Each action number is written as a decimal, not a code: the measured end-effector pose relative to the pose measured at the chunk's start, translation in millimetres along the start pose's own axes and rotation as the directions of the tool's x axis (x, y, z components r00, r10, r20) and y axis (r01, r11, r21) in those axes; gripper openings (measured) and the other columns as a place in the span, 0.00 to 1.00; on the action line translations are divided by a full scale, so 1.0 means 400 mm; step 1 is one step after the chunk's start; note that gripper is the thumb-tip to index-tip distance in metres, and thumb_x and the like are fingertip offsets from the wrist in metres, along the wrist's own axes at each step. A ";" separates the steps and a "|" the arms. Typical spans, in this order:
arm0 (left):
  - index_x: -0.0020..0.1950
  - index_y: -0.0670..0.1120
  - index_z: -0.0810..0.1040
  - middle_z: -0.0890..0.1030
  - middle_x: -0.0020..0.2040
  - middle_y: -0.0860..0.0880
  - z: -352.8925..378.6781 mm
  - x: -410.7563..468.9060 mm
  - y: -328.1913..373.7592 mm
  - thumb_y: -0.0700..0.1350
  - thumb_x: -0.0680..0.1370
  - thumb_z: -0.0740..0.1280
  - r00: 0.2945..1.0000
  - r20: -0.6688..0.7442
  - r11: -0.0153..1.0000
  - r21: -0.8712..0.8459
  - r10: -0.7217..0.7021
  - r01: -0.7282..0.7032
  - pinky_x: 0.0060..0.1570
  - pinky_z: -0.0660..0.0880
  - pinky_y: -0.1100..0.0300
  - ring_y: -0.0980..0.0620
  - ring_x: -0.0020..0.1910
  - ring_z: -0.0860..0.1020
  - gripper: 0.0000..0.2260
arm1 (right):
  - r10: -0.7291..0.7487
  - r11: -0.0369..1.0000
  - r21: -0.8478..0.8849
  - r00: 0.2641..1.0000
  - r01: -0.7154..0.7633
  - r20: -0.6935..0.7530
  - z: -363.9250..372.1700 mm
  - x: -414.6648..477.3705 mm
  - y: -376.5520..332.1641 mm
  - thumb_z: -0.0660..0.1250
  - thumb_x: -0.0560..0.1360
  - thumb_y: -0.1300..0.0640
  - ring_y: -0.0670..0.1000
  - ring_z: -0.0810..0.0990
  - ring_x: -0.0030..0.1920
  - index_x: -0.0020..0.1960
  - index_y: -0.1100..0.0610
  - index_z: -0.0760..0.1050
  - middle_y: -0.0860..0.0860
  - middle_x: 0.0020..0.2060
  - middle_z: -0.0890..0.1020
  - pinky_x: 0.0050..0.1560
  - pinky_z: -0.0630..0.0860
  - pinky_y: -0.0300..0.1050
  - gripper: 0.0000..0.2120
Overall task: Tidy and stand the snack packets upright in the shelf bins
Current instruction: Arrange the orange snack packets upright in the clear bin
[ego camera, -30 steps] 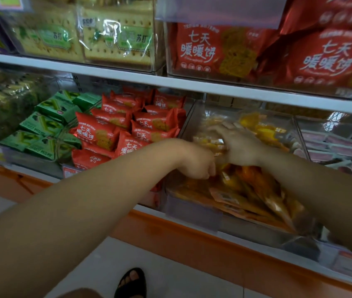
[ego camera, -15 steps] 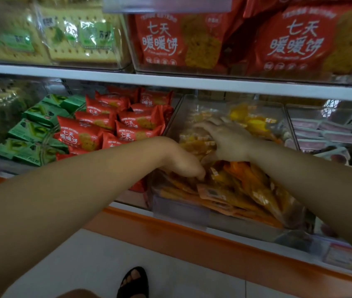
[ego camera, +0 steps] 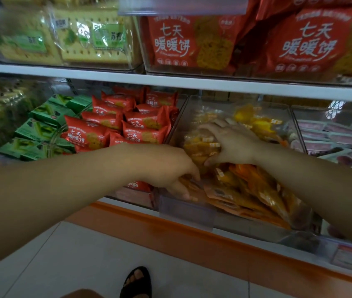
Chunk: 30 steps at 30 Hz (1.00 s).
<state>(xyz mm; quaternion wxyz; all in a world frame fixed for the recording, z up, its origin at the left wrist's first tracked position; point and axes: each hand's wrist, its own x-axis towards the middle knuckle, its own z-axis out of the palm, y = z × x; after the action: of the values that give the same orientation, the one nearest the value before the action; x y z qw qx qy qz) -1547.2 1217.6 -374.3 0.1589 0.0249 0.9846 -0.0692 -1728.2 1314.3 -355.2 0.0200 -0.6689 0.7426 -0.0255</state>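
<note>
Kid: Packets! Where are the snack packets (ego camera: 254, 190)?
Friend: They are orange and yellow. They sit in the clear bin (ego camera: 187, 110) in the middle of the frame, on the lower shelf (ego camera: 213, 239). At the front they lie flat in a messy pile.
Kid: What is the right hand (ego camera: 233, 145) doing?
Friend: It is at the back of that bin. Its fingers (ego camera: 213, 127) are spread and bent over a bunch of yellow ones. The thumb is tucked under, so it holds the bunch.
Kid: And the left hand (ego camera: 168, 168)?
Friend: It reaches in at the front left corner. Its fingers (ego camera: 183, 193) bend down onto the flat ones. I cannot tell if they pinch any.
Kid: What is beside the bin?
Friend: Small red packets (ego camera: 97, 134) to the left, green packets (ego camera: 41, 125) further left, and pink packets (ego camera: 332, 134) at the right edge
</note>
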 end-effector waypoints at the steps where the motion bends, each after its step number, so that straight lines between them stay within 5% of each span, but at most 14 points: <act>1: 0.57 0.61 0.73 0.80 0.51 0.59 -0.020 -0.003 0.013 0.65 0.71 0.60 0.999 -0.036 0.999 -0.021 -0.036 0.035 0.50 0.77 0.52 0.57 0.47 0.79 0.17 | -0.001 1.000 0.004 1.000 0.001 -0.003 0.000 0.000 0.000 0.70 0.63 0.34 0.54 0.56 0.71 0.74 0.44 0.53 0.48 0.71 0.61 0.71 0.58 0.52 0.46; 8: 0.61 0.55 0.73 0.80 0.55 0.51 -0.078 -0.025 0.037 0.58 0.75 0.55 0.985 -0.175 0.990 0.134 -0.014 0.038 0.51 0.75 0.51 0.46 0.51 0.79 0.18 | 0.008 1.000 0.007 1.000 -0.008 0.001 -0.006 -0.002 -0.004 0.70 0.63 0.34 0.53 0.56 0.72 0.74 0.43 0.53 0.47 0.71 0.61 0.71 0.58 0.51 0.46; 10: 0.65 0.56 0.69 0.79 0.58 0.50 -0.101 -0.024 0.022 0.56 0.75 0.60 0.983 -0.178 0.981 0.180 -0.047 0.079 0.53 0.74 0.51 0.44 0.53 0.78 0.18 | 0.003 1.000 0.011 1.000 -0.003 0.013 -0.012 -0.003 -0.005 0.70 0.64 0.34 0.53 0.56 0.72 0.74 0.44 0.53 0.47 0.72 0.60 0.71 0.58 0.51 0.46; 16: 0.67 0.56 0.63 0.80 0.56 0.53 -0.075 -0.011 0.038 0.61 0.75 0.62 0.986 -0.155 0.967 0.234 -0.068 0.103 0.56 0.66 0.53 0.49 0.52 0.78 0.23 | -0.060 0.985 0.165 0.996 0.049 0.060 -0.054 -0.023 -0.005 0.70 0.70 0.41 0.50 0.62 0.70 0.73 0.49 0.60 0.50 0.69 0.65 0.67 0.61 0.41 0.36; 20: 0.68 0.55 0.65 0.81 0.52 0.50 -0.083 -0.014 0.042 0.60 0.75 0.62 0.974 -0.189 0.969 0.187 -0.124 0.160 0.58 0.66 0.53 0.47 0.49 0.79 0.23 | -0.117 0.983 0.131 0.989 0.129 -0.093 -0.098 -0.119 -0.047 0.67 0.71 0.41 0.46 0.73 0.56 0.58 0.46 0.74 0.44 0.53 0.76 0.57 0.71 0.42 0.19; 22: 0.67 0.55 0.67 0.81 0.51 0.50 -0.081 -0.014 0.048 0.61 0.75 0.62 0.966 -0.214 0.965 0.185 -0.147 0.187 0.58 0.67 0.54 0.47 0.49 0.79 0.23 | -0.135 0.982 0.128 0.990 0.139 -0.041 -0.125 -0.195 -0.081 0.63 0.68 0.35 0.41 0.75 0.48 0.49 0.43 0.76 0.38 0.45 0.76 0.51 0.73 0.42 0.16; 26: 0.66 0.56 0.68 0.81 0.53 0.51 -0.085 -0.013 0.047 0.63 0.73 0.63 0.955 -0.217 0.965 0.126 -0.200 0.231 0.58 0.67 0.54 0.46 0.50 0.78 0.23 | -0.140 0.985 -0.086 0.983 0.150 0.116 -0.112 -0.270 -0.131 0.57 0.68 0.29 0.44 0.74 0.52 0.60 0.43 0.72 0.39 0.51 0.75 0.57 0.68 0.44 0.27; 30: 0.68 0.55 0.67 0.76 0.63 0.53 -0.085 -0.022 0.062 0.62 0.73 0.64 0.942 -0.271 0.953 0.169 -0.200 0.251 0.55 0.66 0.56 0.46 0.50 0.78 0.26 | -0.132 0.981 -0.138 0.990 0.137 0.046 -0.081 -0.263 -0.142 0.59 0.74 0.41 0.51 0.77 0.49 0.58 0.47 0.71 0.45 0.47 0.78 0.57 0.71 0.50 0.15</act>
<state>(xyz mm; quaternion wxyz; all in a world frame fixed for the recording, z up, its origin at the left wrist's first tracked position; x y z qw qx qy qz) -1547.4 1246.8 -342.8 0.0208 -0.0641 0.9809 -0.1823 -1663.1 1413.4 -319.7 -0.0154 -0.7176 0.6953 0.0377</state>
